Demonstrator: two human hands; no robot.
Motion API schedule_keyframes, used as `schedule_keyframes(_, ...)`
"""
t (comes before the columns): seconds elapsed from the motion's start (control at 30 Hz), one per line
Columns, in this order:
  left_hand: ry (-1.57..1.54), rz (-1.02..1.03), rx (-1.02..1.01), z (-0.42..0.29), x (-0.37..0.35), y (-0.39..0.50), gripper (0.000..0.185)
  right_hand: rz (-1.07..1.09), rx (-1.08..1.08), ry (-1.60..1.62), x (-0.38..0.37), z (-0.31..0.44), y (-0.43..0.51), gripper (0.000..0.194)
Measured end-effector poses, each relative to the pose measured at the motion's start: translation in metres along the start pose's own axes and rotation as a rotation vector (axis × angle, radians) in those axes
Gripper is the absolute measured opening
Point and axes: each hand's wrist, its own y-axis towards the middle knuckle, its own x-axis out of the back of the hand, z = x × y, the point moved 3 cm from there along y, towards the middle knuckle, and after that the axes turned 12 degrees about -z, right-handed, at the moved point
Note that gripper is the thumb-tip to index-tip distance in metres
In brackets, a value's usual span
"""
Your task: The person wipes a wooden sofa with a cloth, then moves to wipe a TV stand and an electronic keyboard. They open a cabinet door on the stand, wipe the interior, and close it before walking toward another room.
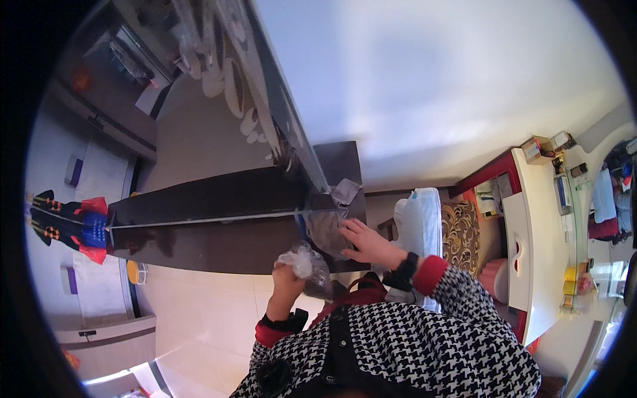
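Note:
My left hand is closed around the gathered neck of a clear plastic bag. The bag hangs at the front edge of a dark glossy tabletop, and its contents are too blurred to name. My right hand, palm down with fingers apart, reaches over the right end of that surface. Its fingertips are at the edge of a crumpled grey cloth; whether they touch it cannot be told. Both wrists wear black bands.
An upright reflective panel rises from the tabletop and mirrors the room. A red and blue bag stands at the far left end. To the right are a chair with a patterned seat, light blue cloth and a white dresser.

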Motion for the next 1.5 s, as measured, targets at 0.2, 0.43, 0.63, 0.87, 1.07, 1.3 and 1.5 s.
schedule_keyframes(0.2,-0.07,-0.071,0.029,-0.01,0.018,0.006,0.019,0.124,0.298,-0.468,-0.046,-0.043,0.05,0.064)
schedule_keyframes(0.43,-0.131,-0.027,0.173,-0.012,0.022,-0.005,0.02,0.034,0.391,-0.704,-0.037,-0.093,0.134,0.054)
schedule_keyframes(0.63,-0.034,0.031,0.073,-0.017,0.019,-0.011,0.021,-0.002,0.197,-0.606,-0.037,-0.111,0.195,0.05)
schedule_keyframes(0.87,-0.109,-0.067,0.048,-0.017,0.024,-0.005,0.019,-0.303,0.172,-0.578,-0.021,-0.123,0.15,0.051)
schedule_keyframes(1.07,-0.217,-0.093,0.093,-0.006,0.036,0.001,0.026,-0.239,0.14,-0.654,-0.02,-0.089,0.057,0.054)
schedule_keyframes(1.3,-0.206,-0.164,0.091,0.026,0.06,-0.006,0.026,0.07,0.239,-0.675,-0.055,-0.019,-0.017,0.051)
schedule_keyframes(1.5,-0.082,-0.228,0.109,0.052,0.079,-0.014,0.025,0.094,0.423,-0.53,-0.105,0.013,-0.002,0.043)
